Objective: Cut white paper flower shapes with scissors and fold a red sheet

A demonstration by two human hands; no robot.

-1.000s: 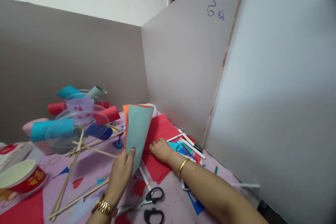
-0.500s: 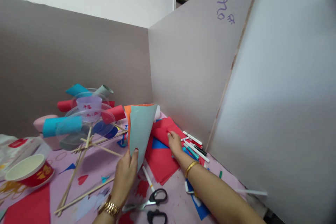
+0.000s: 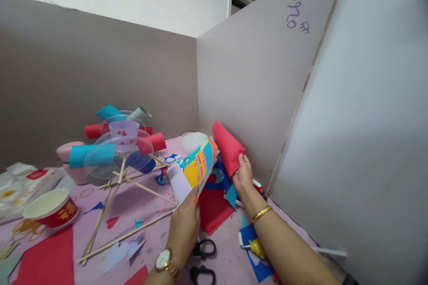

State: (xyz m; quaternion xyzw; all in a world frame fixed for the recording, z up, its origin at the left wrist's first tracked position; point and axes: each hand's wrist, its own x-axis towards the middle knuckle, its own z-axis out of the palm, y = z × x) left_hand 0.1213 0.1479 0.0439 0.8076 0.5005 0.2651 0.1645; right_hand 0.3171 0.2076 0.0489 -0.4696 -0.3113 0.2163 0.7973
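My left hand (image 3: 185, 222), wearing a watch, grips a bent stack of coloured paper (image 3: 197, 167). A blue and yellow printed face, a pale lilac sheet and an orange edge show on it. My right hand (image 3: 243, 173), with a gold bangle, pinches the lower edge of a red paper sheet (image 3: 227, 144), which is raised and curled against the side panel. Below and between the hands lie more red sheets (image 3: 214, 213) and some blue paper scraps. Black-handled scissors (image 3: 204, 249) rest under my left wrist, their blades hidden by it.
On the left stands a stick frame (image 3: 109, 205) bearing clear plastic lids (image 3: 133, 142) and paper rolls. A red paper bowl (image 3: 53, 209) sits near a plastic bag (image 3: 30, 187). A yellow glue bottle (image 3: 257, 248) lies beside my right forearm. Grey panels (image 3: 240, 80) enclose the table.
My right hand has lifted the red sheet off the pile, and it now stands curled. My left hand has moved right and turned its paper stack, so the printed side shows.
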